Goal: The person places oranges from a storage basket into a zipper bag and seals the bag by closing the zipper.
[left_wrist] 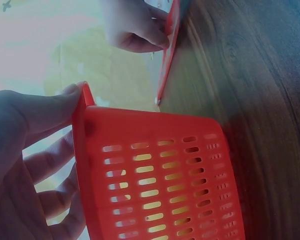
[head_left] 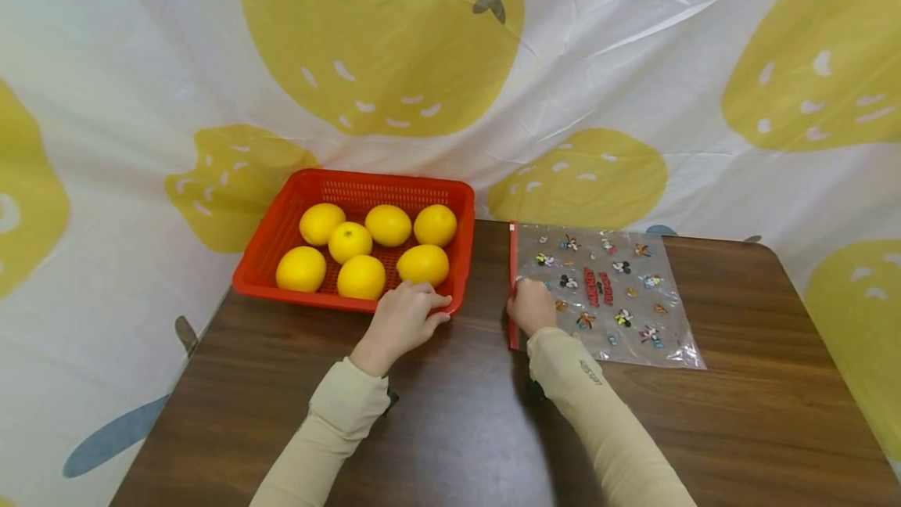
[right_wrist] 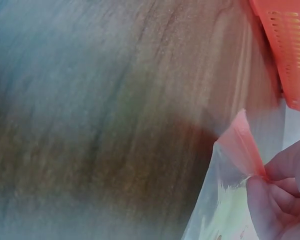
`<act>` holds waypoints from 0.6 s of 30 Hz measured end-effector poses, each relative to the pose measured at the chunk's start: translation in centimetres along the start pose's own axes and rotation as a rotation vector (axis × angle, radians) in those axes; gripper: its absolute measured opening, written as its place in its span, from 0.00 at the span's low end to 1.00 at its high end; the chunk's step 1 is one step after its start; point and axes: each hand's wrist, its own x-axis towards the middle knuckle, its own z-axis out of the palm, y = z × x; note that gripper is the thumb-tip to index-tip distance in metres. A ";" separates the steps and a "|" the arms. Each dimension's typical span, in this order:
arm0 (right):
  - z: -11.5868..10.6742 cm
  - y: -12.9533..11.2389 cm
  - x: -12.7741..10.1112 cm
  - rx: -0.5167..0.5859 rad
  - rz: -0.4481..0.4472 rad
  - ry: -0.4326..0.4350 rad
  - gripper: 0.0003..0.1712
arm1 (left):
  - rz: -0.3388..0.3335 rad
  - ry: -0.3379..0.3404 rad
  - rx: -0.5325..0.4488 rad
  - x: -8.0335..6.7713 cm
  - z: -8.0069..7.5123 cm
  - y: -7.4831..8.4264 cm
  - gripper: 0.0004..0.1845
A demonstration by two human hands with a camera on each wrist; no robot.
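A red plastic basket (head_left: 303,295) with several yellow citrus fruits (head_left: 361,277) stands at the back left of the wooden table (head_left: 450,413). My left hand (head_left: 408,311) grips the basket's front right rim; in the left wrist view the thumb (left_wrist: 60,102) lies on one side of the slotted basket wall (left_wrist: 160,175) and the fingers on the other. A clear zip bag (head_left: 619,296) printed with small cartoon figures lies flat to the right. My right hand (head_left: 529,303) pinches its red zip strip (head_left: 512,257); the right wrist view shows the fingertips (right_wrist: 280,195) on the lifted strip (right_wrist: 245,140).
A white sheet with big yellow fruit prints (head_left: 380,37) hangs behind and around the table. The table's near half is bare brown wood (right_wrist: 90,125). The basket's corner (right_wrist: 290,45) is close to the bag's zip edge.
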 end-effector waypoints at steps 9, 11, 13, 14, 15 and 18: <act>-1.6 0.2 -0.8 0.102 -0.094 0.120 0.06 | 0.001 0.019 -0.007 -0.2 0.3 -0.3 0.16; -2.2 0.3 -1.1 0.130 -0.107 0.131 0.05 | 0.000 0.019 -0.012 -0.2 0.3 -0.3 0.16; -2.8 0.4 -1.3 0.155 -0.119 0.138 0.05 | 0.001 0.017 -0.006 -0.2 0.4 -0.3 0.16; -3.1 0.4 -1.3 0.163 -0.127 0.139 0.06 | 0.002 0.017 -0.003 -0.2 0.3 -0.3 0.16; -3.3 0.4 -1.4 0.172 -0.139 0.141 0.06 | 0.002 0.016 -0.003 -0.2 0.3 -0.3 0.16; -4.2 0.2 -1.7 0.180 -0.159 0.152 0.06 | 0.003 0.012 0.003 -0.2 0.3 -0.2 0.16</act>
